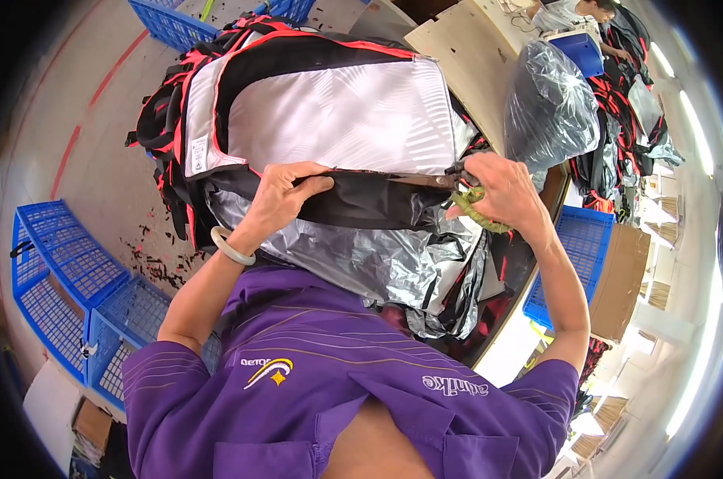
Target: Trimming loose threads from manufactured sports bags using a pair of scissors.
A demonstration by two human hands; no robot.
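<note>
the left hand (285, 198) pinches the bag panel (337, 116) edge; the right hand (505, 190) grips green-wrapped scissors (467, 199), seemingly trimming. the next snip likely needs taut fabric.

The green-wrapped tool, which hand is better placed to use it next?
Probably the right hand: it grips the green-wrapped tool beside the black fabric, while the left hand holds that fabric's edge.

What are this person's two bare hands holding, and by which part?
Left hand: the black-and-white fabric piece, pinched at its near edge. Right hand: metal scissors, by their green-wrapped handles.
</note>
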